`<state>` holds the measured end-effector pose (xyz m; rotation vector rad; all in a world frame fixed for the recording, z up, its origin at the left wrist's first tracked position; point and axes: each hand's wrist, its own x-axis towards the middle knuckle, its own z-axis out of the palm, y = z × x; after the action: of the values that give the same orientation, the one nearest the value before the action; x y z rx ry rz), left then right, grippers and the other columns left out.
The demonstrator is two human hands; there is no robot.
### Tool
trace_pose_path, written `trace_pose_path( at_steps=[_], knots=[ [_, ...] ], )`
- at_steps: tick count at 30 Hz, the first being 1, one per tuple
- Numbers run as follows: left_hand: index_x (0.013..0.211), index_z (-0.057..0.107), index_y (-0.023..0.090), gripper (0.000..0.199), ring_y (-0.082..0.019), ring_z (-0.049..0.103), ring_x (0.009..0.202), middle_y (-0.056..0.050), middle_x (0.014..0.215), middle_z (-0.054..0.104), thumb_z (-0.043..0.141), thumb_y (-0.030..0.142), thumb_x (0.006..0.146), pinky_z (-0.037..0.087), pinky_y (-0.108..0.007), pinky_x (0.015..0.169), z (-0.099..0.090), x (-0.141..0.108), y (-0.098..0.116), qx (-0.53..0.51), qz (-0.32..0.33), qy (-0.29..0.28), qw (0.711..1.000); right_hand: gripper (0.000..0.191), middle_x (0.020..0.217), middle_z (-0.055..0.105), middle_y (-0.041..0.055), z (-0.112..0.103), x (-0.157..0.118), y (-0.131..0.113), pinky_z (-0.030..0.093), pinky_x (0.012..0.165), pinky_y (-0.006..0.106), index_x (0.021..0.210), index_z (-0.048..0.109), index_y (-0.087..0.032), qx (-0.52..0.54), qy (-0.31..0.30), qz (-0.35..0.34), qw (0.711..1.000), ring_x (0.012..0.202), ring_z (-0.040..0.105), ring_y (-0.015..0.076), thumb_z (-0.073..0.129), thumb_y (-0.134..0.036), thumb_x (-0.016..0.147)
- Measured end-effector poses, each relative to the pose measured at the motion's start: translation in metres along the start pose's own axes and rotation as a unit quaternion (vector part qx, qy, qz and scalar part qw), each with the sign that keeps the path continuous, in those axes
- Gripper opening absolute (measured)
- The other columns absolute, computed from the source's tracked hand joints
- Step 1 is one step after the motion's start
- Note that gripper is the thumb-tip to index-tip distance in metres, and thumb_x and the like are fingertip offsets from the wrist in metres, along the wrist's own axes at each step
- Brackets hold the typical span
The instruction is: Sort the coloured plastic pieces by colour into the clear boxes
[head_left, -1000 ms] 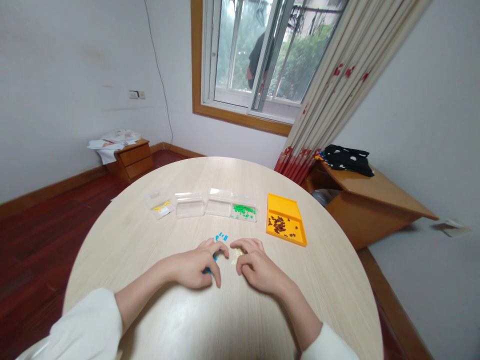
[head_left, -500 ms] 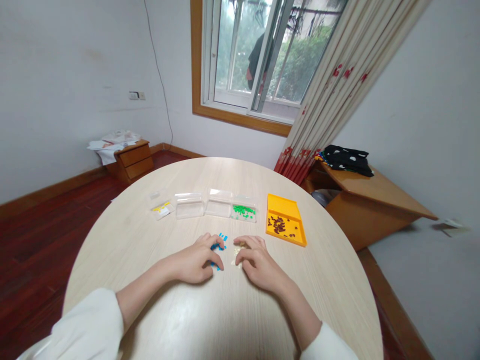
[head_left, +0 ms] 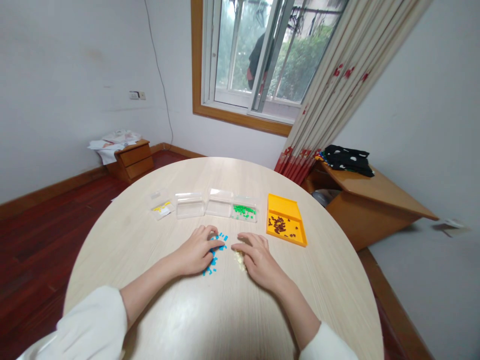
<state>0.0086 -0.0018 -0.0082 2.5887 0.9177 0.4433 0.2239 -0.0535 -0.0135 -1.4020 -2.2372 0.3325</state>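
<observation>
My left hand point(head_left: 198, 251) rests on the round table with its fingers apart, over and beside a scatter of small blue pieces point(head_left: 213, 261). Its index finger stretches out to touch the blue ones at the upper right of the scatter. Across a narrow gap, my right hand point(head_left: 258, 259) is spread beside a small heap of cream-coloured pieces point(head_left: 240, 261), with its index finger reaching left above them. Part of each heap is hidden under the fingers. I cannot make out any piece held in either hand.
Beyond my hands stand two clear plastic boxes point(head_left: 190, 209), a clear box with green pieces point(head_left: 244, 212) and a small case with yellow pieces point(head_left: 162, 209). An open orange box point(head_left: 287, 220) with brown pieces lies at the right. The table's rim point(head_left: 225, 159) curves behind them.
My left hand has drawn slightly left and its index finger has straightened, uncovering more blue pieces. My right index finger has lifted and extended left; more of the cream heap shows.
</observation>
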Motion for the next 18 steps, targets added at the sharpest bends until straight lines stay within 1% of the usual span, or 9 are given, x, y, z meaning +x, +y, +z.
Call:
trace_pose_path(
  at_steps=[2, 4, 7, 10, 12, 14, 16, 18],
  knots=[
    [0.103, 0.062, 0.022, 0.043, -0.024, 0.040, 0.101, -0.008, 0.111, 0.043, 0.043, 0.005, 0.068, 0.034, -0.043, 0.091, 0.000, 0.000, -0.001, 0.002, 0.002, 0.001, 1.000, 0.043, 0.117, 0.052, 0.0091, 0.002, 0.000, 0.002, 0.028, 0.096, 0.046, 0.101, 0.062, -0.022, -0.012, -0.001, 0.001, 1.000, 0.115, 0.041, 0.0213, 0.040, 0.002, 0.073],
    [0.098, 0.063, 0.020, 0.039, -0.023, 0.040, 0.100, -0.008, 0.109, 0.044, 0.043, 0.005, 0.069, 0.034, -0.042, 0.091, 0.000, 0.000, 0.000, 0.001, -0.005, 0.008, 1.000, 0.039, 0.115, 0.053, 0.0085, 0.002, 0.000, 0.004, 0.027, 0.096, 0.045, 0.093, 0.065, -0.021, -0.019, 0.002, 0.003, 1.000, 0.113, 0.043, 0.0211, 0.041, 0.003, 0.072],
    [0.104, 0.062, 0.021, 0.041, -0.023, 0.039, 0.100, -0.009, 0.111, 0.043, 0.043, 0.006, 0.070, 0.034, -0.042, 0.091, -0.001, 0.000, 0.002, 0.000, -0.004, 0.010, 1.000, 0.036, 0.113, 0.054, 0.0082, 0.002, 0.001, 0.006, 0.027, 0.096, 0.046, 0.086, 0.065, -0.021, -0.029, 0.023, 0.012, 0.999, 0.112, 0.044, 0.0210, 0.041, 0.002, 0.073],
    [0.112, 0.059, 0.025, 0.045, -0.024, 0.038, 0.102, -0.008, 0.116, 0.041, 0.045, 0.009, 0.072, 0.034, -0.043, 0.091, 0.000, 0.000, 0.003, 0.005, 0.019, 0.002, 1.000, 0.038, 0.114, 0.054, 0.0098, 0.002, 0.003, 0.008, 0.027, 0.096, 0.046, 0.093, 0.064, -0.020, -0.042, 0.042, 0.028, 0.998, 0.112, 0.043, 0.0215, 0.039, 0.002, 0.074],
    [0.110, 0.060, 0.027, 0.044, -0.024, 0.039, 0.101, -0.008, 0.116, 0.041, 0.045, 0.010, 0.073, 0.034, -0.043, 0.090, 0.002, 0.000, 0.003, 0.012, 0.026, -0.002, 1.000, 0.042, 0.115, 0.053, 0.0110, 0.004, 0.002, 0.010, 0.027, 0.095, 0.045, 0.101, 0.063, -0.019, -0.052, 0.047, 0.042, 0.997, 0.112, 0.043, 0.0221, 0.039, 0.002, 0.074],
    [0.107, 0.062, 0.024, 0.041, -0.024, 0.039, 0.100, -0.009, 0.113, 0.042, 0.044, 0.009, 0.073, 0.035, -0.043, 0.089, 0.002, 0.000, 0.002, 0.021, 0.020, 0.000, 1.000, 0.043, 0.116, 0.053, 0.0116, 0.005, 0.002, 0.012, 0.027, 0.095, 0.046, 0.105, 0.061, -0.018, -0.060, 0.047, 0.055, 0.996, 0.112, 0.043, 0.0227, 0.039, 0.001, 0.074],
    [0.101, 0.064, 0.021, 0.038, -0.024, 0.040, 0.098, -0.009, 0.111, 0.043, 0.043, 0.009, 0.073, 0.035, -0.043, 0.088, 0.002, 0.001, 0.001, 0.029, 0.004, 0.009, 1.000, 0.041, 0.115, 0.053, 0.0110, 0.006, 0.001, 0.015, 0.027, 0.096, 0.047, 0.102, 0.062, -0.019, -0.061, 0.044, 0.062, 0.995, 0.112, 0.043, 0.0229, 0.039, 0.001, 0.073],
    [0.098, 0.065, 0.020, 0.035, -0.024, 0.040, 0.097, -0.010, 0.111, 0.044, 0.041, 0.009, 0.074, 0.035, -0.043, 0.087, 0.001, 0.002, 0.001, 0.032, -0.011, 0.018, 0.999, 0.038, 0.114, 0.054, 0.0101, 0.006, 0.000, 0.017, 0.026, 0.096, 0.047, 0.095, 0.064, -0.019, -0.058, 0.044, 0.067, 0.995, 0.112, 0.043, 0.0228, 0.040, 0.000, 0.073]
  ],
)
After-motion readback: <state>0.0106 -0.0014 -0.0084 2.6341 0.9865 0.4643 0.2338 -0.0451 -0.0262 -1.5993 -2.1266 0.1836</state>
